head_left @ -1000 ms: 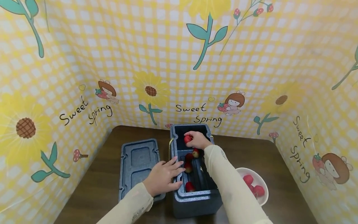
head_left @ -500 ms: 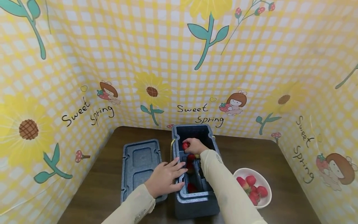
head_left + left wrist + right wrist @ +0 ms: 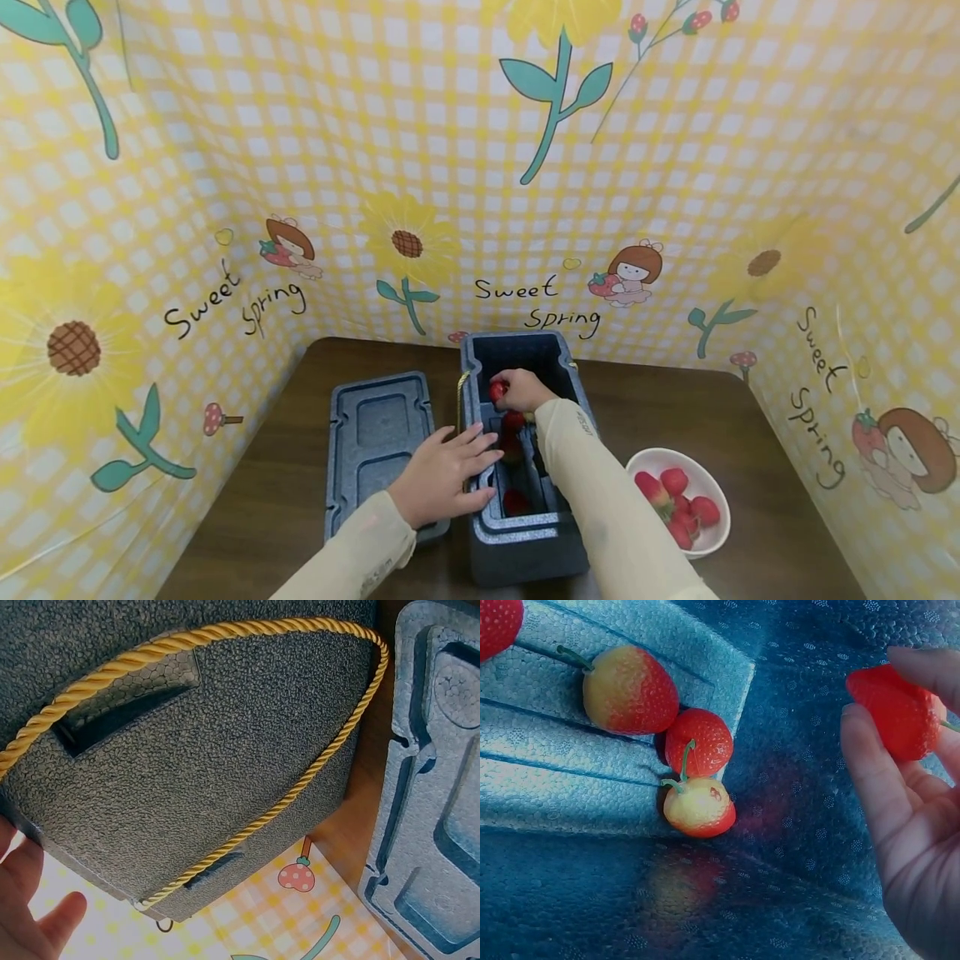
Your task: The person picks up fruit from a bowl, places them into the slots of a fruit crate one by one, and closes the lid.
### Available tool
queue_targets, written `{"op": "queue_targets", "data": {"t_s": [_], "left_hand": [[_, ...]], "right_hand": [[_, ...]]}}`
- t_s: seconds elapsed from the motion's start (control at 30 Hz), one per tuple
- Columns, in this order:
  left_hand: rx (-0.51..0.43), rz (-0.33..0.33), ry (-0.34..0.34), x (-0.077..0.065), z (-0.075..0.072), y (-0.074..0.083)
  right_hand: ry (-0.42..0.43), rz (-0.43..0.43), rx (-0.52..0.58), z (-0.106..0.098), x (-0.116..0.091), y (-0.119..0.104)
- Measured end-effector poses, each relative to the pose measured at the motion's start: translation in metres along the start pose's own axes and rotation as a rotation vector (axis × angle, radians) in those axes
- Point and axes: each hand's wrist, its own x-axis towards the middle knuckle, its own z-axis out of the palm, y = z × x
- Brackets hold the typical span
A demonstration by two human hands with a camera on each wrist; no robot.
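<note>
A dark blue foam cooler box (image 3: 528, 554) stands lidless on the table. My right hand (image 3: 527, 390) is inside its far part and pinches a red strawberry (image 3: 900, 712) between thumb and fingers. Below that hand, several more strawberries lie on a raised, grooved ledge (image 3: 547, 776) in the box, among them a half-pale strawberry (image 3: 630, 690) and a small red strawberry (image 3: 705, 742). My left hand (image 3: 441, 477) rests on the box's left rim with fingers extended; only some of its fingers show in the left wrist view.
Left of the box lies its foam lid (image 3: 378, 446). A white bowl (image 3: 711, 485) with several strawberries (image 3: 675, 481) stands to the right, partly behind the right sleeve. A yellow rope (image 3: 292, 793) loops along the box's side. Patterned cloth (image 3: 420, 167) surrounds the table.
With the strawberry in its grip, my right hand has come slightly nearer and lower in the box, then stayed almost still. The left hand keeps its place on the rim.
</note>
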Motion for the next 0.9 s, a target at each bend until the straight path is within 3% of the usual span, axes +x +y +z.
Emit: {"op": "queue_targets", "data": {"t_s": [0.33,0.5,0.67,0.9], "left_hand": [[-0.034,-0.017,-0.014,0.0,-0.002,0.001],[-0.059,-0.042,-0.053,0.002,-0.002,0.003],[-0.066,-0.067,-0.093,0.002,-0.002,0.005],[-0.061,-0.078,-0.085,0.003,-0.005,0.003]], "right_hand": [[0.005,-0.004,0.009,-0.002,0.0,0.0],[-0.004,0.012,0.047,-0.011,-0.004,-0.001],[-0.044,0.002,0.07,-0.029,-0.014,-0.008],[-0.074,0.007,0.064,-0.069,-0.036,-0.021]]}}
